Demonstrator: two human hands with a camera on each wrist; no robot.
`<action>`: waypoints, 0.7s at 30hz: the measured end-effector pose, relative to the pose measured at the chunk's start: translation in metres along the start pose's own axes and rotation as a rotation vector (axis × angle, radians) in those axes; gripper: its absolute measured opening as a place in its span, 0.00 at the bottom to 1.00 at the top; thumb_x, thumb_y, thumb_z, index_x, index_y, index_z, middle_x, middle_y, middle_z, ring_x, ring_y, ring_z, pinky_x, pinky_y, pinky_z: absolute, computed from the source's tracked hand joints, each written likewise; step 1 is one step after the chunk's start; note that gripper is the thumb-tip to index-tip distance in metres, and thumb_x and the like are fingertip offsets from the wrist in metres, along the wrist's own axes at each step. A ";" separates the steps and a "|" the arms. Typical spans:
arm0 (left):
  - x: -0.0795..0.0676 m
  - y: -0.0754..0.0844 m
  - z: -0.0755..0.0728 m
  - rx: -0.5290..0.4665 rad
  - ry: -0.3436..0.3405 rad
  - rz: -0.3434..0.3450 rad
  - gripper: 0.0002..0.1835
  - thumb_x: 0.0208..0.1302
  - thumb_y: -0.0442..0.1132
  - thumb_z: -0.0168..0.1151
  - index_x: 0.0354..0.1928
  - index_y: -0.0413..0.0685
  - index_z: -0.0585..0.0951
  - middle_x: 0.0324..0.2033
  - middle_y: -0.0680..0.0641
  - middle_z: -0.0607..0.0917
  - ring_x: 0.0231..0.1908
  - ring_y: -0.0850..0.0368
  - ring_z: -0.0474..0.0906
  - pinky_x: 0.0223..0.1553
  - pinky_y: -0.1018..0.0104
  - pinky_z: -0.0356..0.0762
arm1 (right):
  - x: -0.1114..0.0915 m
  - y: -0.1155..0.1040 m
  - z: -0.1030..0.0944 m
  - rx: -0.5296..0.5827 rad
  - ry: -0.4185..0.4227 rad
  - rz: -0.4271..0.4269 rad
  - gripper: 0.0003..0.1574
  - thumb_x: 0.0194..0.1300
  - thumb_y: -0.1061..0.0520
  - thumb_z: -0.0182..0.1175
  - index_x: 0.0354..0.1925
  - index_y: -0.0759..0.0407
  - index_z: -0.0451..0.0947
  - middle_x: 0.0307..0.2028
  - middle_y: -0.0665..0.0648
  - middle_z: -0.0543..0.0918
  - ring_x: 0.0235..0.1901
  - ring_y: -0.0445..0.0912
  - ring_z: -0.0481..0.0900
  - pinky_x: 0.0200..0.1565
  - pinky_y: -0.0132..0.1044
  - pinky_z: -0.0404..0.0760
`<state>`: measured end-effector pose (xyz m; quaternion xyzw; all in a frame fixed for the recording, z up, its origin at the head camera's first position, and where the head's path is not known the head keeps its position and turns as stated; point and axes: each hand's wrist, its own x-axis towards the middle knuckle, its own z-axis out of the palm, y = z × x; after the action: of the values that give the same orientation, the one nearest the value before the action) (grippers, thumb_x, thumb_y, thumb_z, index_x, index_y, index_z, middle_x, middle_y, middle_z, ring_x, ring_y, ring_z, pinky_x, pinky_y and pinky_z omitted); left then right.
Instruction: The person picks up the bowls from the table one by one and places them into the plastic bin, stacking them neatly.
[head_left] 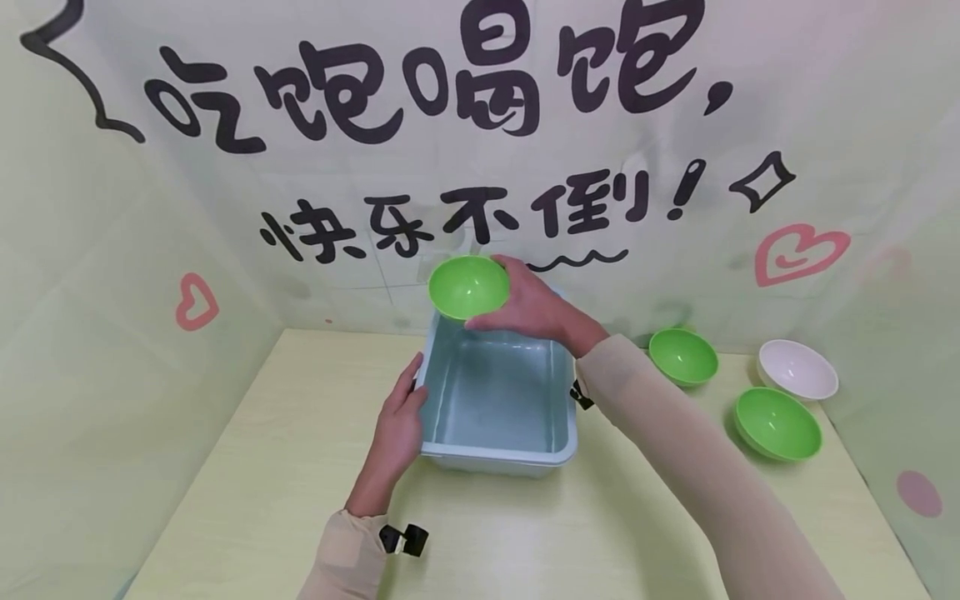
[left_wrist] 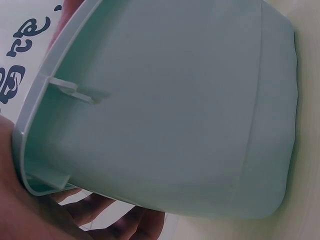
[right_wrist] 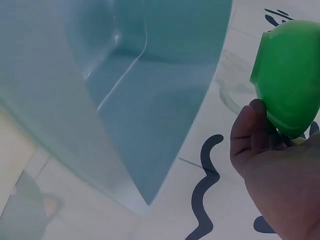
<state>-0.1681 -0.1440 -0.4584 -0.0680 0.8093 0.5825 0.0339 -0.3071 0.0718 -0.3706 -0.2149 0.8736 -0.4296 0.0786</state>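
My right hand (head_left: 531, 298) holds a green bowl (head_left: 468, 287) by its right side, above the far end of a light blue plastic basin (head_left: 491, 457). Seen from the right wrist, the thumb and fingers pinch the bowl (right_wrist: 290, 75) near its edge, apart from the basin (right_wrist: 150, 110). The inside of the basin shows no object in the head view. At the basin's left wall, my left hand (head_left: 399, 423) grips the rim. From the left wrist, the basin's outer wall (left_wrist: 175, 110) fills most of the view, with several curled fingers (left_wrist: 90, 207) partly hidden behind it.
To the right on the pale wooden table (head_left: 300, 433) stand a green bowl (head_left: 682, 357), another green bowl (head_left: 777, 423) and a white bowl (head_left: 797, 369). A fabric backdrop (head_left: 450, 183) with black writing rises behind the table, and side walls close in left and right.
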 end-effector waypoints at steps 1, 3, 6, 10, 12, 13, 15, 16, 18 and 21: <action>0.000 0.000 0.000 0.000 0.000 0.001 0.29 0.82 0.45 0.35 0.82 0.65 0.52 0.82 0.44 0.51 0.81 0.41 0.47 0.78 0.39 0.48 | 0.000 0.000 0.000 -0.008 -0.009 0.001 0.72 0.45 0.38 0.80 0.77 0.56 0.53 0.67 0.57 0.70 0.60 0.51 0.73 0.64 0.52 0.75; -0.001 0.001 0.000 0.002 0.002 0.001 0.29 0.82 0.46 0.35 0.82 0.65 0.52 0.82 0.44 0.51 0.81 0.41 0.48 0.78 0.39 0.49 | -0.002 0.001 0.000 -0.029 -0.030 0.009 0.71 0.44 0.38 0.81 0.76 0.56 0.55 0.64 0.55 0.73 0.58 0.50 0.74 0.62 0.51 0.76; -0.001 0.002 0.000 0.009 0.005 0.002 0.29 0.82 0.46 0.35 0.81 0.65 0.53 0.82 0.43 0.52 0.81 0.40 0.48 0.78 0.39 0.49 | -0.004 0.003 -0.001 -0.073 -0.072 0.001 0.67 0.42 0.39 0.81 0.73 0.56 0.59 0.59 0.54 0.76 0.55 0.50 0.76 0.58 0.49 0.78; -0.002 0.002 -0.001 0.009 0.011 -0.002 0.29 0.82 0.46 0.35 0.81 0.65 0.53 0.81 0.42 0.52 0.81 0.40 0.47 0.78 0.39 0.49 | -0.006 0.008 0.000 -0.132 -0.136 -0.009 0.64 0.43 0.40 0.80 0.71 0.59 0.62 0.56 0.55 0.77 0.52 0.50 0.77 0.55 0.48 0.78; -0.001 0.001 -0.001 0.005 0.012 -0.004 0.29 0.82 0.46 0.35 0.81 0.65 0.53 0.81 0.42 0.52 0.81 0.41 0.47 0.78 0.39 0.49 | -0.007 0.009 0.001 -0.166 -0.172 -0.005 0.64 0.44 0.40 0.79 0.71 0.60 0.61 0.56 0.55 0.76 0.53 0.50 0.77 0.56 0.47 0.78; -0.001 0.001 -0.001 0.003 0.013 -0.003 0.29 0.82 0.45 0.35 0.81 0.65 0.53 0.81 0.42 0.52 0.81 0.41 0.47 0.78 0.39 0.49 | -0.007 0.010 0.002 -0.181 -0.190 -0.006 0.62 0.45 0.40 0.79 0.71 0.60 0.62 0.56 0.56 0.77 0.53 0.50 0.77 0.56 0.47 0.78; -0.001 0.000 -0.001 0.000 0.015 -0.001 0.29 0.82 0.45 0.36 0.81 0.65 0.53 0.81 0.43 0.52 0.81 0.41 0.48 0.78 0.40 0.49 | -0.006 0.011 0.003 -0.209 -0.226 -0.005 0.60 0.45 0.40 0.79 0.70 0.60 0.63 0.55 0.56 0.78 0.53 0.49 0.77 0.56 0.46 0.78; -0.001 0.000 -0.001 0.001 0.015 -0.003 0.29 0.82 0.45 0.36 0.81 0.65 0.53 0.81 0.43 0.53 0.81 0.41 0.48 0.78 0.40 0.49 | -0.007 0.012 0.004 -0.227 -0.242 -0.004 0.60 0.46 0.40 0.79 0.69 0.60 0.64 0.54 0.56 0.78 0.52 0.49 0.77 0.56 0.45 0.78; 0.000 0.000 0.000 -0.001 0.016 0.000 0.29 0.82 0.45 0.36 0.81 0.65 0.54 0.81 0.43 0.53 0.81 0.42 0.48 0.78 0.40 0.49 | -0.007 0.012 0.005 -0.253 -0.271 0.001 0.59 0.45 0.40 0.79 0.68 0.62 0.65 0.52 0.56 0.79 0.51 0.49 0.77 0.55 0.44 0.79; 0.000 0.001 0.000 -0.001 0.016 0.002 0.29 0.82 0.45 0.36 0.81 0.65 0.54 0.82 0.44 0.53 0.81 0.42 0.48 0.78 0.41 0.50 | -0.010 0.013 0.006 -0.292 -0.312 0.016 0.60 0.45 0.41 0.79 0.67 0.65 0.64 0.52 0.58 0.79 0.50 0.50 0.77 0.55 0.44 0.78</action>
<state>-0.1683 -0.1435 -0.4580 -0.0720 0.8092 0.5825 0.0265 -0.2997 0.0787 -0.3851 -0.2811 0.9054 -0.2592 0.1842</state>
